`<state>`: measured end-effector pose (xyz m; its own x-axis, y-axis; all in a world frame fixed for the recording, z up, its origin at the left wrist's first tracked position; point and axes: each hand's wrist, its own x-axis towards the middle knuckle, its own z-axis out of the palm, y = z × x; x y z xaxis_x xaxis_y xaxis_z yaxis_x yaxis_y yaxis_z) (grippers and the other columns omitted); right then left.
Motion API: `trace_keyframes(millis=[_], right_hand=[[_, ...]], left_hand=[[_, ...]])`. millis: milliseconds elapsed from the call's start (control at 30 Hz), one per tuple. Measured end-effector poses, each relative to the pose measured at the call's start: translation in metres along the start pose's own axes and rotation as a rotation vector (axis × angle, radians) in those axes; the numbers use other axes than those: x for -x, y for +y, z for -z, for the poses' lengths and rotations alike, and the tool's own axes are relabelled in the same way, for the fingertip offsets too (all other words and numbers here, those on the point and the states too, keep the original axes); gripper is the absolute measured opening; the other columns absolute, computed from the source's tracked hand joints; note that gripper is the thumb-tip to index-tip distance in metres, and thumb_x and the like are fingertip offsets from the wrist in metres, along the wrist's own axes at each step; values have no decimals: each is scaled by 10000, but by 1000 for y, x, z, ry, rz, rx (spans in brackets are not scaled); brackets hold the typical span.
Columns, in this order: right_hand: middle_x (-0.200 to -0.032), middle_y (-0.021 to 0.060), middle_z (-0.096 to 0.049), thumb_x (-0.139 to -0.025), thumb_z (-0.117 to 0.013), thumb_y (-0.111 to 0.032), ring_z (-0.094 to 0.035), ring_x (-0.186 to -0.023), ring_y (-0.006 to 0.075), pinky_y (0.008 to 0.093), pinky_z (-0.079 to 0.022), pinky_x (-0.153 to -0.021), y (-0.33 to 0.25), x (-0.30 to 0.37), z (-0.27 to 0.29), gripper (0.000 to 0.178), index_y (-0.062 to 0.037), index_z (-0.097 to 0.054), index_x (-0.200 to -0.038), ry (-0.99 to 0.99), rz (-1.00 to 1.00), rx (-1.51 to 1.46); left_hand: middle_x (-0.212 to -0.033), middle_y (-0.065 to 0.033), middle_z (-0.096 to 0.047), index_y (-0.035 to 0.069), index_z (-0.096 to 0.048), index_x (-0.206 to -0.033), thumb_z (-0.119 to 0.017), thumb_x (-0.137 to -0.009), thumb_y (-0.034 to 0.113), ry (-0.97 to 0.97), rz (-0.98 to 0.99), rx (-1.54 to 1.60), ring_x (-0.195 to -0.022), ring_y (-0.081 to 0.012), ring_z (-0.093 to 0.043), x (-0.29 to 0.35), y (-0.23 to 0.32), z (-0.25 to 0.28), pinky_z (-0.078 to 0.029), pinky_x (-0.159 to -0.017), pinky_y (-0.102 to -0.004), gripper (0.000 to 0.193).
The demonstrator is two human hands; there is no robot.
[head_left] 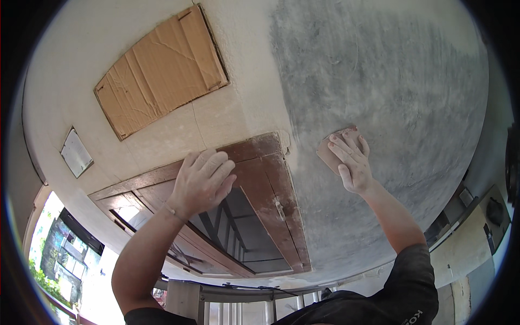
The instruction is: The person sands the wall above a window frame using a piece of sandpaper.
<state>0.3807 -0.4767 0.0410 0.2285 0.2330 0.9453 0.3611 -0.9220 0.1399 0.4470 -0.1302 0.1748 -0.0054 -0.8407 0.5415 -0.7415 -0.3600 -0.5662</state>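
My right hand presses a brownish sheet of sandpaper flat against the grey patch of wall. Its fingers lie over the sheet, with the thumb at the lower edge. Whitish dust coats the fingers. At the top bar of a brown wooden window frame is my left hand, its fingers bent and close together. Those fingertips curl out of sight, so whether they grip the bar or only rest on it cannot be made out. Dust whitens this hand too.
A cardboard panel covers an opening in the cream wall at upper left, beside a small pale square panel. A metal bolt sticks out from the window frame. Metal ladder rails show below me. Bright glazing stands at far left.
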Motion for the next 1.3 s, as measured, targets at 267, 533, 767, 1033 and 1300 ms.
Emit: trace_keyframes(millis=[267, 533, 767, 1033, 1300], right_hand=[[-1288, 12, -558, -858, -614, -219, -479, -1237, 201, 417, -238, -1034, -13, -29, 6, 524, -109, -440, -1340, 64, -14, 241], [-1258, -53, -529, -769, -705, -259, -491, -1143, 150, 362, -293, -938, 10, -21, -6, 519, -228, -509, -1249, 349, 303, 558], [-1119, 8, -435, -755, -714, -335, -399, -1074, 207, 435, -257, -998, -5, -33, -3, 465, -219, -541, -1170, 303, 225, 763], [-1077, 48, -443, -774, -678, -409, -399, -1008, 257, 506, -248, -910, 6, -50, 1, 427, -166, -492, -1071, 19, 162, 481], [-1066, 61, -449, -786, -661, -414, -386, -1012, 274, 463, -245, -807, -23, -144, -27, 462, -123, -462, -1086, 291, 27, 495]], left_hand=[[-1099, -29, -524, 129, -594, -1043, -632, -742, 252, 405, -263, -243, -1096, -226, -502, -64, -42, -27, -387, -867, -391, 327], [-1142, -60, -512, 120, -601, -1073, -616, -750, 247, 515, -94, -184, -1126, -270, -464, -66, -45, -40, -326, -926, -426, 347], [-1106, -16, -498, 166, -595, -1056, -616, -752, 289, 509, -51, -288, -1080, -211, -462, -62, -49, -47, -354, -890, -403, 328], [-1113, -26, -492, 165, -589, -1083, -615, -758, 278, 522, -28, -289, -1079, -228, -451, -61, -46, -48, -340, -905, -409, 345], [-1125, -33, -491, 160, -581, -1106, -616, -766, 275, 524, 19, -255, -1094, -247, -445, -60, -44, -51, -331, -924, -424, 360]])
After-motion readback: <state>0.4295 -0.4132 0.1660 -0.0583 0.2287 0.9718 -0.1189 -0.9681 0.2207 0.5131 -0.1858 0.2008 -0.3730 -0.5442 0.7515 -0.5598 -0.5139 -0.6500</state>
